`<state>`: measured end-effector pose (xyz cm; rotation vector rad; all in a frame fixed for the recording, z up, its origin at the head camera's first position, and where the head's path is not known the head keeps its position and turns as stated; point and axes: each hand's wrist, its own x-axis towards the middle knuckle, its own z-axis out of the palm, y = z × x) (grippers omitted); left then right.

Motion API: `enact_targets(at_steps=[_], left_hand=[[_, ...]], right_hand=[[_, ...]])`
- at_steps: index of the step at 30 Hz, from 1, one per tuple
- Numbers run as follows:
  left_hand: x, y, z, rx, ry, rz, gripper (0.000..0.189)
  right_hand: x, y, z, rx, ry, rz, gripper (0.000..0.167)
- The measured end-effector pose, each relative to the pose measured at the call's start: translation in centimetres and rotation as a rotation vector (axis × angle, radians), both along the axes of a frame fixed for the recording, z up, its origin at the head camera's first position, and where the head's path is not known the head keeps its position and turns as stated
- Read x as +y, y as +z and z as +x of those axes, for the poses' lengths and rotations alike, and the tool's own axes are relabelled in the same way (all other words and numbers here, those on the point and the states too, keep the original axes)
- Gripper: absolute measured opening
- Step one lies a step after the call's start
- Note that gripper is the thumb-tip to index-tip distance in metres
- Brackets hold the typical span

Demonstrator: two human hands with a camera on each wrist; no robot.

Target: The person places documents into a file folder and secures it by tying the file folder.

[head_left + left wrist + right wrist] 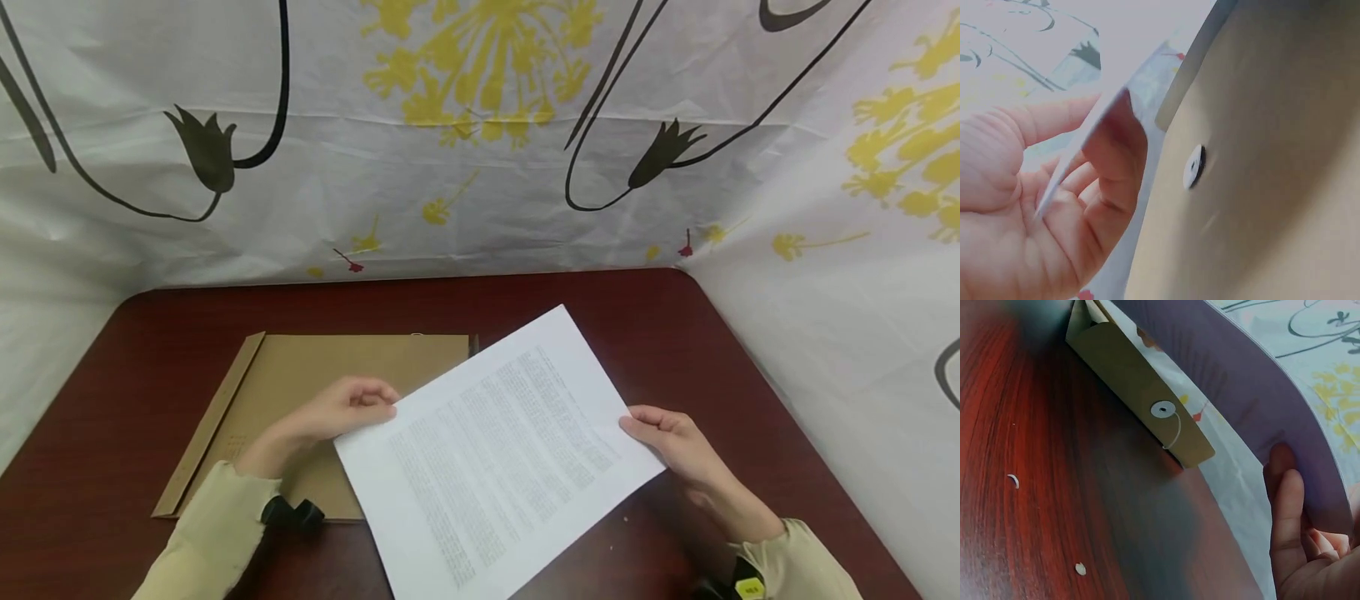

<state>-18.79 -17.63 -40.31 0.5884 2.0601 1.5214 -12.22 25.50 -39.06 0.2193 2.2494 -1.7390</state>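
Observation:
Between both hands a printed paper sheet is held up at a slant, its lines of text facing the head camera. My left hand pinches its upper left edge, with the thumb on the printed side and the fingers behind, as the left wrist view also shows. At the right edge my right hand grips the sheet between thumb and fingers. Below and behind the paper lies a brown kraft document envelope, partly covered by the sheet and left arm. Its flap bears a white round button with a string.
The dark red wooden table carries the envelope at its left middle. Small pale scraps lie on the wood near the right hand. A white cloth with flower prints hangs along the table's back and sides.

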Motion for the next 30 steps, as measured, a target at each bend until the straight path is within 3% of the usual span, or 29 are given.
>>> enact_targets(at_steps=[3,7,12,17,20,25,30], left_hand=[[-0.8,-0.2,0.4,-0.029,0.065,0.019,0.028],[-1.2,-0.7,0.9,-0.130,0.136,0.118,0.033],[-0.9,-1.1,1.3,-0.222,0.140,0.247,0.014],[-0.1,-1.1,1.4,-0.207,0.138,0.235,0.019],[0.3,-1.0,1.4,-0.201,0.164,0.225,0.021],[0.5,-1.1,1.3,-0.211,0.209,0.224,0.009],[0.8,-1.3,1.2,-0.229,0.251,0.225,0.015]], right_hand=[[0.4,0.1,0.1,-0.010,-0.037,-0.010,0.024],[0.9,0.2,0.1,-0.019,-0.083,-0.029,0.012],[1.2,0.0,0.2,-0.036,-0.128,-0.064,0.009],[1.2,-0.4,0.3,-0.075,-0.149,-0.107,0.007],[1.2,-0.6,0.5,-0.091,-0.140,-0.117,0.008],[0.9,-0.9,0.7,-0.100,-0.110,-0.110,0.010],[1.0,-1.1,0.8,-0.098,-0.074,-0.107,0.012]])
